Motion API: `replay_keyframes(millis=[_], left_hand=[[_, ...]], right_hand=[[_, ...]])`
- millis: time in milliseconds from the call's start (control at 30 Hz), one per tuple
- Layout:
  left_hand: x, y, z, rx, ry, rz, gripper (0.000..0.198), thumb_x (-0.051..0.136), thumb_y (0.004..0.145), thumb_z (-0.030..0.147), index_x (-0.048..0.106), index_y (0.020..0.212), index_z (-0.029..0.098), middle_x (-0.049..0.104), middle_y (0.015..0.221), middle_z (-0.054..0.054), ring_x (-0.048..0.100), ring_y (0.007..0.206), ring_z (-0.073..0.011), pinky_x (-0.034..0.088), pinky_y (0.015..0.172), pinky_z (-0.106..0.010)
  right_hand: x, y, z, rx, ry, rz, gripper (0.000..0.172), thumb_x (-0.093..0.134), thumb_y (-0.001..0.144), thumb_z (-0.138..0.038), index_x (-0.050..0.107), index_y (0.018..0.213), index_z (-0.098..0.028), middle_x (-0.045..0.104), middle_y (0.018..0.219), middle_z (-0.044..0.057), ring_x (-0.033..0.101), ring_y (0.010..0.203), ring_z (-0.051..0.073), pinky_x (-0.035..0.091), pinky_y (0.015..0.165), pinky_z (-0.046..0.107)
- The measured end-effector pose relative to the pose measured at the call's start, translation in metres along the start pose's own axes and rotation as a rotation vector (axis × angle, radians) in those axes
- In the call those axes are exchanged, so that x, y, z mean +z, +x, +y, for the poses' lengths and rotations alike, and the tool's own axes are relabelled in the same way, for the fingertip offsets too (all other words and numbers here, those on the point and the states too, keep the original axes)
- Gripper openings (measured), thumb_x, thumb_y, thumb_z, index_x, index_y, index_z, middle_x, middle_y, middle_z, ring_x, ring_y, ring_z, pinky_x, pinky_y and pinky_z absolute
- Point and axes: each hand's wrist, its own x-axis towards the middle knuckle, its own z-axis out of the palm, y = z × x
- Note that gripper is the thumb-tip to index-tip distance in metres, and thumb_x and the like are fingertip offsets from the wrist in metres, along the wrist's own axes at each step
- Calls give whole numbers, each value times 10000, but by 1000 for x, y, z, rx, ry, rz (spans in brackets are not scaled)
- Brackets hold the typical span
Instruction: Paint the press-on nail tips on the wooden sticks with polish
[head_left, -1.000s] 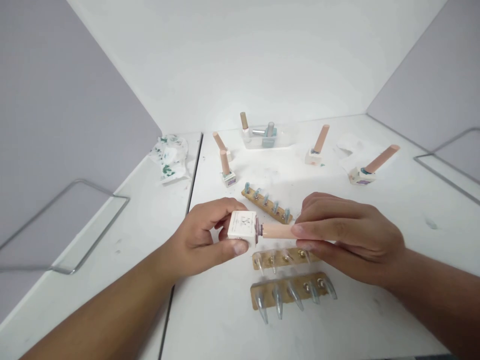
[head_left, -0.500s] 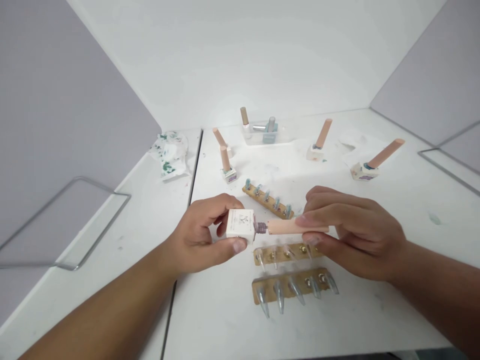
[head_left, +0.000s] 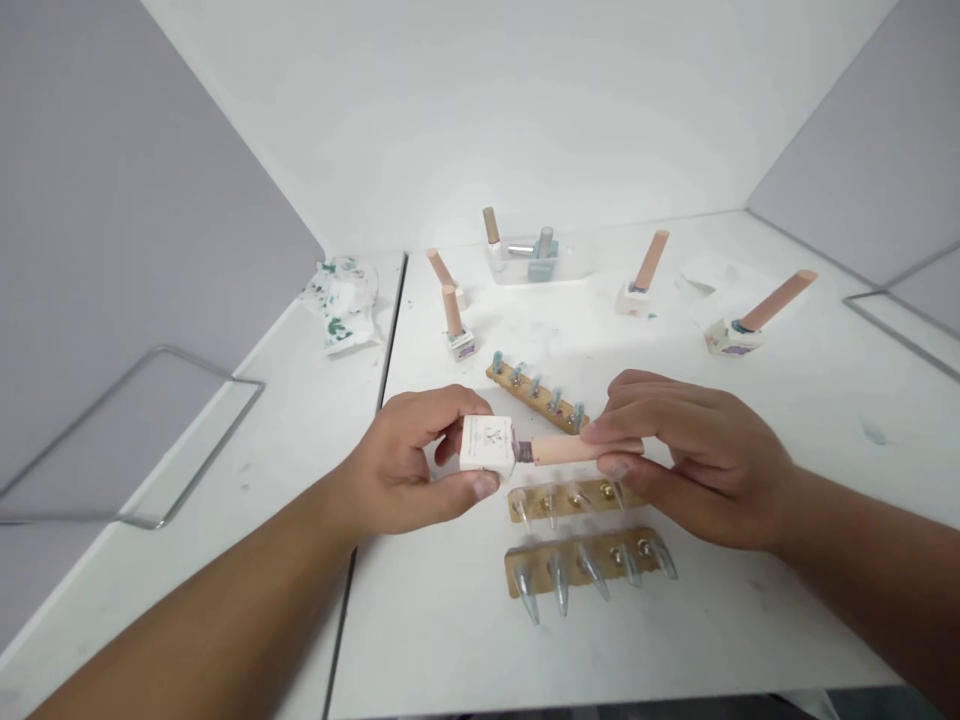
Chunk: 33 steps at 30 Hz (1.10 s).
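My left hand (head_left: 409, 470) grips a small white square nail polish bottle (head_left: 487, 445), held on its side. My right hand (head_left: 697, 455) pinches the bottle's long peach cap (head_left: 574, 450), which stands slightly off the bottle so the dark threaded neck shows between them. Just below my hands lie two wooden strips holding clear false nail tips, one nearer (head_left: 589, 565) and one under my fingers (head_left: 562, 497). A third strip with bluish painted tips (head_left: 536, 390) lies just beyond my hands.
Several more polish bottles with peach caps stand further back, at the left (head_left: 457, 325), centre right (head_left: 643, 275) and right (head_left: 757, 318). A clear tray (head_left: 525, 262) holds others. A stained crumpled tissue (head_left: 341, 305) lies at the left. Wire frames sit at both table edges.
The cap has drawn slightly away from the bottle, baring the dark neck. Both hands stay at nearly the same spot, and the view has shifted a little.
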Motion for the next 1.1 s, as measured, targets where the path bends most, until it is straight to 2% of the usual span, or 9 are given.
replay_keyframes(millis=[233, 567, 767, 967, 1100], left_hand=[[-2, -3, -7, 12, -9, 53, 156, 680, 824, 277, 600, 885, 158, 596, 656, -9, 496, 540, -103, 374, 484, -235], [-11, -5, -12, -32, -62, 117, 163, 705, 806, 295, 627, 862, 163, 583, 646, 5, 447, 510, -87, 365, 460, -227], [-13, -5, -14, -73, -61, 152, 179, 709, 810, 318, 631, 832, 157, 598, 614, 6, 475, 530, -99, 397, 487, -229], [-11, -5, -14, -105, -106, 149, 178, 712, 818, 317, 630, 838, 161, 622, 628, 3, 500, 539, -105, 434, 512, -238], [-12, -6, -17, -138, -73, 142, 245, 734, 803, 394, 642, 850, 171, 623, 630, -10, 555, 567, -132, 431, 503, -250]], right_hand=[[-1, 1, -1, 55, -23, 20, 96, 580, 892, -135, 632, 953, -187, 536, 612, -36, 517, 582, 96, 418, 536, 231], [-2, -2, 1, 189, 63, 44, 125, 615, 873, -172, 677, 977, -203, 601, 624, -29, 572, 573, 101, 415, 494, 222], [-3, -1, 0, 145, -32, -7, 79, 592, 903, -192, 665, 934, -185, 592, 621, -27, 561, 566, 88, 414, 499, 213], [-2, 0, 0, 34, -81, -80, 53, 584, 910, -172, 626, 940, -183, 574, 600, -36, 533, 560, 98, 429, 565, 242], [-1, 0, 0, -3, -83, -167, 62, 573, 914, -151, 601, 965, -171, 598, 634, -35, 516, 560, 93, 439, 645, 272]])
